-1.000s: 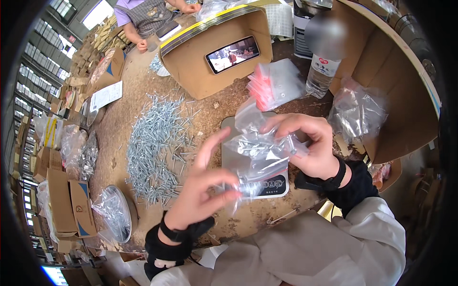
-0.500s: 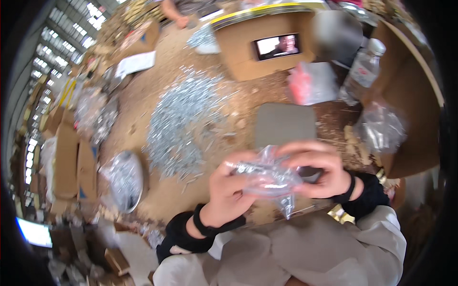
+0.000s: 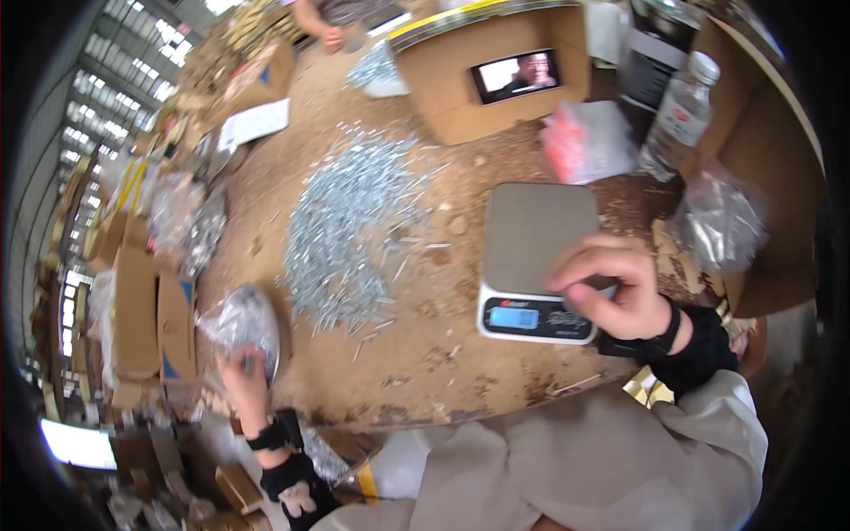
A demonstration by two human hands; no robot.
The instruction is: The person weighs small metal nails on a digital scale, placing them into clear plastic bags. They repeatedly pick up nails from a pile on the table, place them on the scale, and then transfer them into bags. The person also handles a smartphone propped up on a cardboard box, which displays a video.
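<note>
My left hand reaches over the near rim of a round bowl that holds clear plastic bags. Its fingers are smeared by motion, touching or close to the bags. On the right, my right hand is closed above the edge of a digital scale, its fingers curled toward the thumb; what they hold, if anything, is hidden. The scale has a grey plate and a lit blue display. Nothing lies on the visible part of the plate. Left of it spreads a heap of loose silvery screws or nails.
A phone leans inside an open cardboard box at the back. To the right are red-and-clear plastic bags, a water bottle and a large carton. Another person's hand rests at the far edge.
Both hands were together holding a clear plastic bag over the scale. They have parted: the left moved far left to the bowl, the right stayed near the scale without that bag.
</note>
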